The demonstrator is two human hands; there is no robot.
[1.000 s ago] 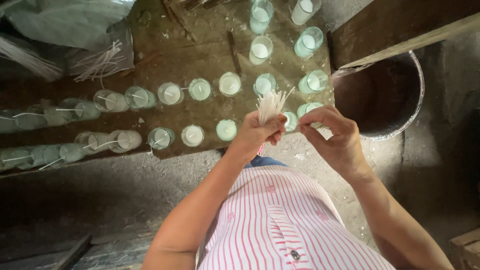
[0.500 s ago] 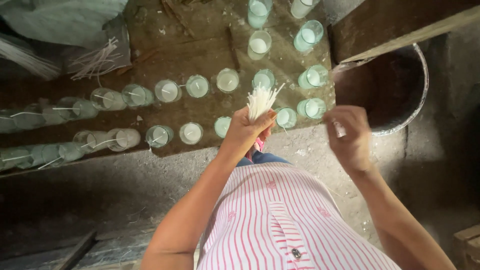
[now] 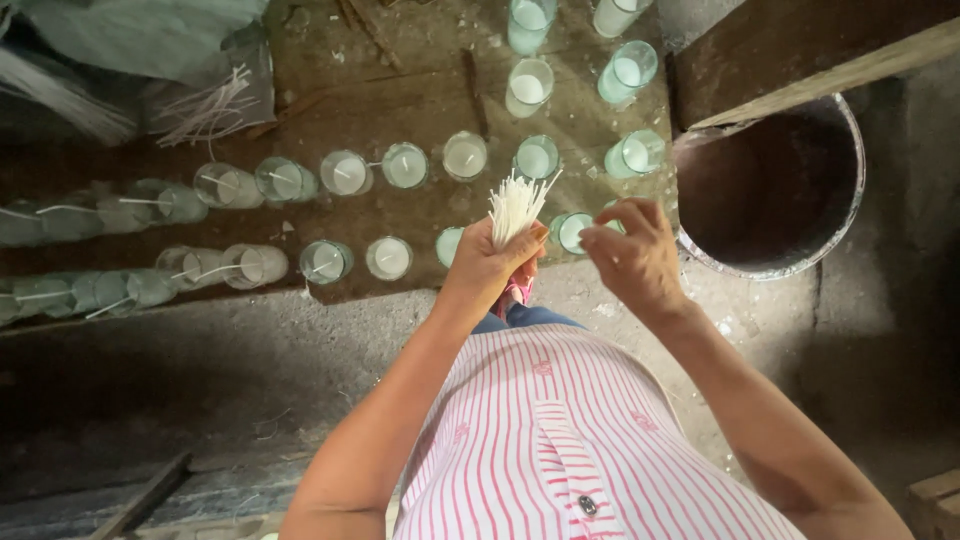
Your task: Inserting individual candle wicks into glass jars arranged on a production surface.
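Though thin, stiff white wicks [image 3: 516, 207] bundled.

We log no labels, signs or screens in the head view. The glass jars on the ground carry no visible stickers or print.

The only package-like item we can record is a grey-green plastic bag [image 3: 150, 40] at the top left corner, lying crumpled and slack, its lower edge turned towards the rows of jars. Its surface is plain and dull, with soft folds; we see no marking on it. Just beside its lower right edge lies a loose spread of thin white sticks [image 3: 210, 112], partly on a clear plastic sheet [image 3: 250, 95]; whether that sheet is part of the bag, we cannot tell.
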